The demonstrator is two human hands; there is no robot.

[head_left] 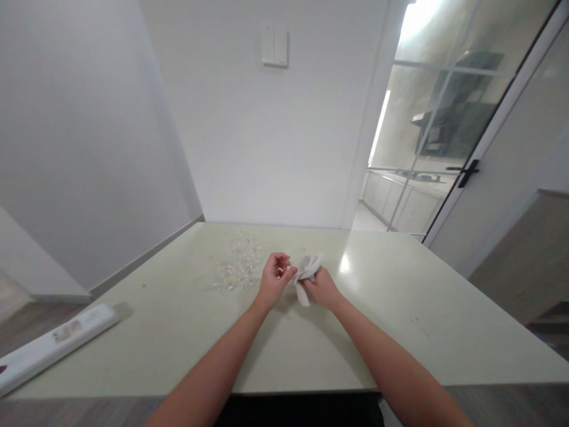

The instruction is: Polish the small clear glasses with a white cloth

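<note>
Over the middle of the table, my right hand (323, 289) is closed around a crumpled white cloth (307, 268), with one end sticking up and another hanging down. Close beside it, my left hand (276, 280) has curled fingers, thumb toward the cloth. Whatever lies between those fingers is too small and see-through to make out. To the left of my left hand stands a group of several small clear glasses (240, 264), their edges faint against the pale surface.
The pale, glossy table (178, 338) reaches to a white wall. A long white box (62, 341) lies across its left edge. Behind the table at right is a glazed door with a black handle (466, 172). A light switch (274, 46) is on the wall.
</note>
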